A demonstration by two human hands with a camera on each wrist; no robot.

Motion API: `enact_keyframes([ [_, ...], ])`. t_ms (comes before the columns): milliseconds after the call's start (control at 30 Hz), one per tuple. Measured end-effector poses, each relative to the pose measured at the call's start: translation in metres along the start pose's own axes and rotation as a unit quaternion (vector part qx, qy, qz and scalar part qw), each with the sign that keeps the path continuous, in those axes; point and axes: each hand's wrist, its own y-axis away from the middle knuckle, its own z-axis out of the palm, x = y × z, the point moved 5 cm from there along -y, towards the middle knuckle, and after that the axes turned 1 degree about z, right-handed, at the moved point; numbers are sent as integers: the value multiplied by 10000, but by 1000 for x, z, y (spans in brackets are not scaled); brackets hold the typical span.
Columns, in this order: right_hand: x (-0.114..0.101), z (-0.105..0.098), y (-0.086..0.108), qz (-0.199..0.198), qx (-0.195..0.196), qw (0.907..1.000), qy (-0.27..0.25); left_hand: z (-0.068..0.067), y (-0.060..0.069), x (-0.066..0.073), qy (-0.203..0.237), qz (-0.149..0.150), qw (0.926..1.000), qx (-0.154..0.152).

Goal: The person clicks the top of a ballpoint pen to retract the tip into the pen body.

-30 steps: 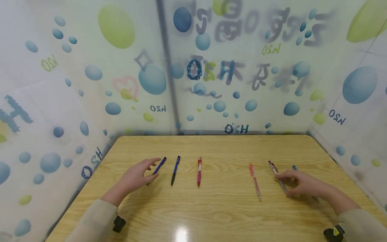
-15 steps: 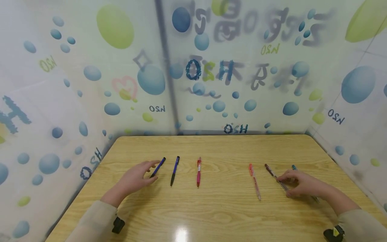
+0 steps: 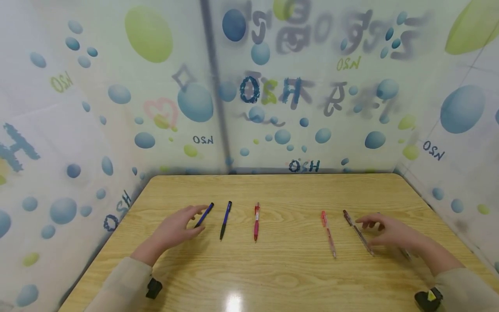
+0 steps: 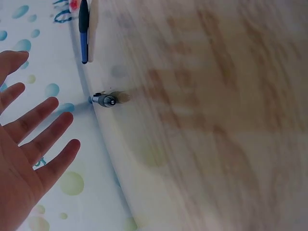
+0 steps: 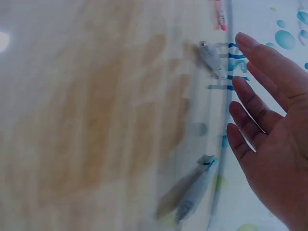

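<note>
The left hand (image 3: pixel 177 232) hovers with spread fingers beside the leftmost blue pen (image 3: pixel 204 214), partly hidden behind it; in the left wrist view the hand (image 4: pixel 33 144) holds nothing. Just right of a dark red clear pen (image 3: pixel 358 232) is the right hand (image 3: pixel 393 236), fingers apart and loosely bent. It covers most of another pen (image 3: pixel 406 253). In the right wrist view the right hand (image 5: pixel 274 110) is empty, with a teal-ended pen (image 5: pixel 195 190) lying below and left of it.
Between the hands lie a second blue pen (image 3: pixel 225 220), a pink-red pen (image 3: pixel 256 222) and a coral clear pen (image 3: pixel 328 234) on the wooden table (image 3: pixel 273 277). Patterned curtains (image 3: pixel 273 130) stand behind and at both sides.
The dark red pen's top end has swung left from its direction a second ago. The right hand has let go of that pen and drawn slightly right. The left hand has barely moved.
</note>
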Motion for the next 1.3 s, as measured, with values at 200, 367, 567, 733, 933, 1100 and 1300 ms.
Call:
enact_keyframes([
  [200, -12, -5, -9, -326, 291, 9989, 169, -2, -6, 6, -84, 141, 9999, 16],
  [367, -24, 0, -22, -497, 216, 9985, 84, -4, -13, 16, -231, 290, 9993, -5],
  [567, -31, 14, -36, -455, 32, 9987, -241, -2, -21, 27, -360, 418, 9985, 8],
  [733, -35, 27, -47, -228, -194, 9983, -504, 1, -24, 34, -232, 551, 9982, -24],
  [933, -40, 41, -57, -34, -364, 9982, -473, 8, -31, 41, -100, 537, 9984, -147],
  [1100, -43, 48, -62, -204, -484, 9973, -522, 14, -37, 48, -123, 592, 9979, -240],
  [1300, -47, 53, -67, -219, -663, 9962, -513, 20, -42, 59, -100, 857, 9951, -472],
])
